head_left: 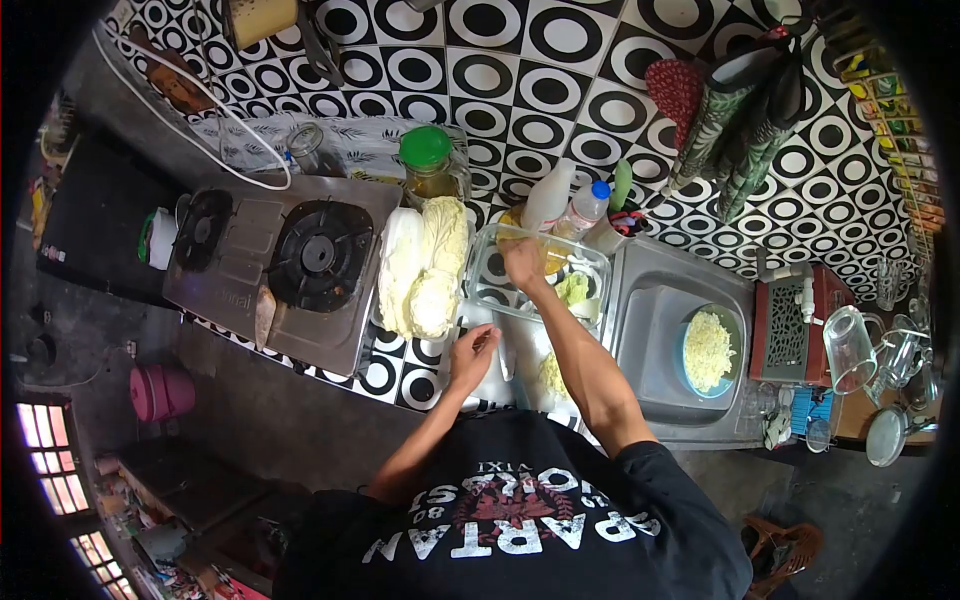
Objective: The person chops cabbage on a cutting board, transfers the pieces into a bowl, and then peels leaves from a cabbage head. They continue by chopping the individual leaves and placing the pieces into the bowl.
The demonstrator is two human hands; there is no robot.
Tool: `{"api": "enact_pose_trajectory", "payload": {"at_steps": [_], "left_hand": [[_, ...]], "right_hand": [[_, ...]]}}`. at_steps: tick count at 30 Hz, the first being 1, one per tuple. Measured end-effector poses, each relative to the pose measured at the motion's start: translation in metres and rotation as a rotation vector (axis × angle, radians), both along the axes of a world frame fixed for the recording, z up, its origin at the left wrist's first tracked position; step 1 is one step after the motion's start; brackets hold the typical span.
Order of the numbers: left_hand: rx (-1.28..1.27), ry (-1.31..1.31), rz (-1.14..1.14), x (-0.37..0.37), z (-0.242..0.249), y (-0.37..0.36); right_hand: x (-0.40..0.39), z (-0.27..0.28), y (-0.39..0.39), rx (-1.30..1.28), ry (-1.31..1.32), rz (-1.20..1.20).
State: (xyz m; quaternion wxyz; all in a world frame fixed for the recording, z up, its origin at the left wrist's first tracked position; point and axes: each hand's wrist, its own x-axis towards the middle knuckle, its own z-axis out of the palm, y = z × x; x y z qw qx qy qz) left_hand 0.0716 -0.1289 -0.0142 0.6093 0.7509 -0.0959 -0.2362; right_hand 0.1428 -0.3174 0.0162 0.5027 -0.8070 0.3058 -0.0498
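Reaching over the glass dish [490, 272] with the right hand [522, 262], could not tell that grip's state; held the left hand [474, 357] loosely curled, seemingly gripping nothing, near the knife [507, 357]; saw cabbage pieces [574, 289] inside the dish; perhaps risked nicking a finger through careless shifting bladeward.

Right hand [522, 262]: near 1 o'clock from centre; its fingertips are hidden, so any grip inside the glass container [606, 285] cannot be told.
Left hand [475, 355]: 6 o'clock; contact with the knife [508, 360] is unclear.
Chopped cabbage [551, 375]: toward 4 o'clock, partly covered by the right forearm.
Yellow container [262, 22]: 11 o'clock, cut by the top edge.
Hanging packets [880, 120]: 2 o'clock, print too small to read.
Black shirt [510, 550]: 6 o'clock, cut by the bottom edge.
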Motion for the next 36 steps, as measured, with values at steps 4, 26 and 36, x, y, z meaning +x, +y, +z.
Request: {"api": "enact_pose_trajectory", "payload": {"at_steps": [4, 26, 36], "left_hand": [[0.028, -0.056, 0.040, 0.004, -0.003, 0.021], [0.742, -0.339, -0.158, 0.013, -0.029, 0.065], [0.874, -0.229, -0.318, 0.039, -0.005, 0.058]], "right_hand": [[-0.018, 0.000, 0.008, 0.030, 0.046, -0.050], [-0.121, -0.008, -0.023, -0.645, -0.260, -0.257], [-0.194, -0.007, 0.069, -0.107, 0.083, -0.267]]}}
